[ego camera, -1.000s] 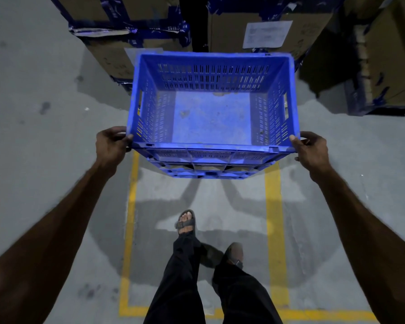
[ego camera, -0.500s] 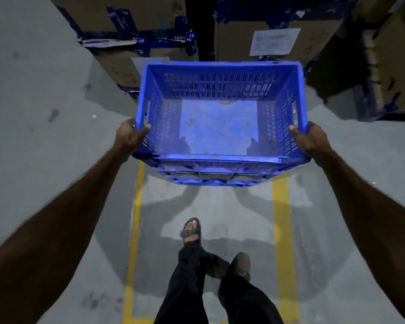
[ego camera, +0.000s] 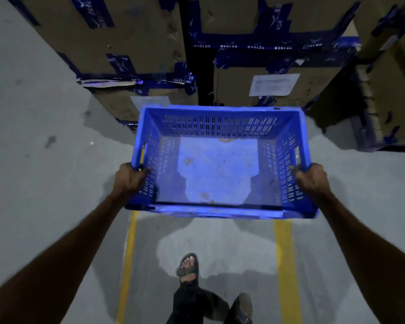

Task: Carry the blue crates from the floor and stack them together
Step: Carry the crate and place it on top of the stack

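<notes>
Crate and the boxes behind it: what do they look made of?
Crate: looks like moulded blue plastic, with slotted vent walls, a scuffed, stained base and a dull sheen. Boxes: brown cardboard, matte and dented, sealed with printed blue tape; the tape's material can't be told.

A grey concrete floor [ego camera: 40,183] carries two yellow painted lines [ego camera: 284,265] running away from the camera. Ahead stand stacked cardboard boxes [ego camera: 131,38] bound with blue tape [ego camera: 255,46], some bearing white paper labels [ego camera: 274,84]. The light is dim.
</notes>
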`<state>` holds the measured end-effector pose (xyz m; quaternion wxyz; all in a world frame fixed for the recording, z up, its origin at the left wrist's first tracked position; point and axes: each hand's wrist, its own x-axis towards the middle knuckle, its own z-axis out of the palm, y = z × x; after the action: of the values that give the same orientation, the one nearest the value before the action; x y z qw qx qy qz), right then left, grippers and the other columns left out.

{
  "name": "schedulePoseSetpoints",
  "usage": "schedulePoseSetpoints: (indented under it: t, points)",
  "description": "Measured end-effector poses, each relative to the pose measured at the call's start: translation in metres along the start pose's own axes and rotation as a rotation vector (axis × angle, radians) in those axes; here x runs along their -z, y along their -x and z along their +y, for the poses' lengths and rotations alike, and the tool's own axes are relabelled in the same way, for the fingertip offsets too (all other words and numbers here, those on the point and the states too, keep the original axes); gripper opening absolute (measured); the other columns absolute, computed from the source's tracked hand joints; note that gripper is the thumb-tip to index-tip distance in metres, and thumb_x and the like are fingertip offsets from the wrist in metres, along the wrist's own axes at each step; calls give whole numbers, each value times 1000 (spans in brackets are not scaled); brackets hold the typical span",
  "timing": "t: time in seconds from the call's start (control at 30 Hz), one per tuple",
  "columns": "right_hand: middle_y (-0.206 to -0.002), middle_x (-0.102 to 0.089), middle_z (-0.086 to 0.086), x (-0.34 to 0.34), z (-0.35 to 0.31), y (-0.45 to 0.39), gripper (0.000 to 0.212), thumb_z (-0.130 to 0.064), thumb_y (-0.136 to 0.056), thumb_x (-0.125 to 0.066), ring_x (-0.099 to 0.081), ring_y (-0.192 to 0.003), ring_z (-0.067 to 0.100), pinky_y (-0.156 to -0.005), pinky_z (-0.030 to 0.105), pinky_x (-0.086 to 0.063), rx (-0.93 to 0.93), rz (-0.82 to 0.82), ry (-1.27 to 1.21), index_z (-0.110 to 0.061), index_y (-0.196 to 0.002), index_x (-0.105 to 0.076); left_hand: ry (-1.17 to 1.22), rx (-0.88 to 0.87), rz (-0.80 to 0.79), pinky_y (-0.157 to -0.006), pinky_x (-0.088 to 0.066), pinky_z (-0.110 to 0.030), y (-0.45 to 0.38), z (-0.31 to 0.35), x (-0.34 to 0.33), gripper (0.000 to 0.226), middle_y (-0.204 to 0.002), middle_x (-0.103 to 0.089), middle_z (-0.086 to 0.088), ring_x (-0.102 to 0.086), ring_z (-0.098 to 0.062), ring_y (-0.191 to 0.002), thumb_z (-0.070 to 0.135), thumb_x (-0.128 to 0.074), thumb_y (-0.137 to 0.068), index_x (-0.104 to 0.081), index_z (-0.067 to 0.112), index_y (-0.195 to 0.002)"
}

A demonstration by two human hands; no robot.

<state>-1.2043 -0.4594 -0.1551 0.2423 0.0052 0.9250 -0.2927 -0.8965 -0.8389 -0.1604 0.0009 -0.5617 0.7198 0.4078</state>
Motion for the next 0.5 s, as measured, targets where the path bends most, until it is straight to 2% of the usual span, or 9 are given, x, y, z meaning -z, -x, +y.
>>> schedulePoseSetpoints:
  t: [0.07,0.13,0.27,0.4,0.5]
  points:
    - [-100,-71,28,1,-2,2,44,-41,-86,-63,-69,-94,45,-82,49,-57,6,-5,-1,-2,-103,-68,10,14,-11,-78,-60,-51,-3,-1,-1,54,-85,-74,-21,-73,-35,-81,52,-76,-77,-74,4,-100]
    - [-97,-71,26,1,-1,-2,55,-52,-78,-56,-69,-90,45,-79,50,-57,-18,10,15,-2,-100,-66,0,7,-11,-75,-60,-50,-6,-4,-1,58,-80,-74,-20,-73,-33,-78,58,-74,-75,-74,4,-95]
    - [-92,-71,26,-1,2,-8,67,-64,-73,-50,-69,-87,43,-76,48,-57,-12,13,28,-3,-94,-65,-5,8,2,-77,-58,-47,-12,-8,-6,37,-83,-73,-21,-72,-34,-80,41,-76,-88,-73,5,-96]
    - [-82,-69,23,1,-3,-3,56,-58,-74,-52,-68,-81,43,-72,48,-56,15,9,41,-4,-83,-64,6,10,8,-75,-55,-47,-8,-2,-6,41,-84,-72,-24,-71,-36,-80,43,-72,-84,-74,5,-101]
    - [-79,-68,24,1,-5,0,53,-55,-74,-51,-67,-79,44,-70,48,-55,40,25,48,-4,-79,-62,-25,24,23,-77,-54,-46,-6,-1,-6,28,-88,-71,-25,-70,-39,-84,29,-69,-94,-73,3,-105]
